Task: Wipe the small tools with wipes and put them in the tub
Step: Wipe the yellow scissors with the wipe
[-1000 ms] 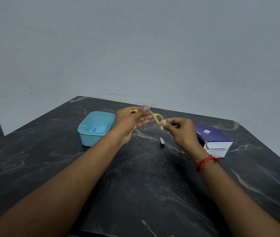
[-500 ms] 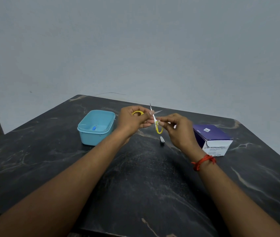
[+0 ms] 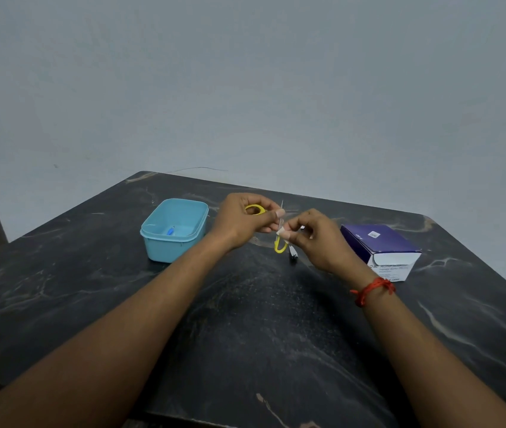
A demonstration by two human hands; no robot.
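Observation:
Small scissors with yellow loop handles point(image 3: 280, 246) hang open in the air above the table's middle. My left hand point(image 3: 242, 222) grips one yellow handle. My right hand point(image 3: 313, 239) pinches a small white wipe point(image 3: 280, 232) against a blade. A light blue tub point(image 3: 174, 230) stands to the left of my left hand, with a small blue item point(image 3: 170, 231) in it. A little metal nail clipper point(image 3: 292, 253) lies on the table just below my hands.
A purple and white box point(image 3: 381, 250) lies at the right, close to my right wrist. The dark marbled table point(image 3: 245, 319) ends at a grey wall behind; its edges run off to left and right.
The scissors have turned so one yellow handle now hangs lower. My right hand's pinch has shifted along the scissors toward the pivot.

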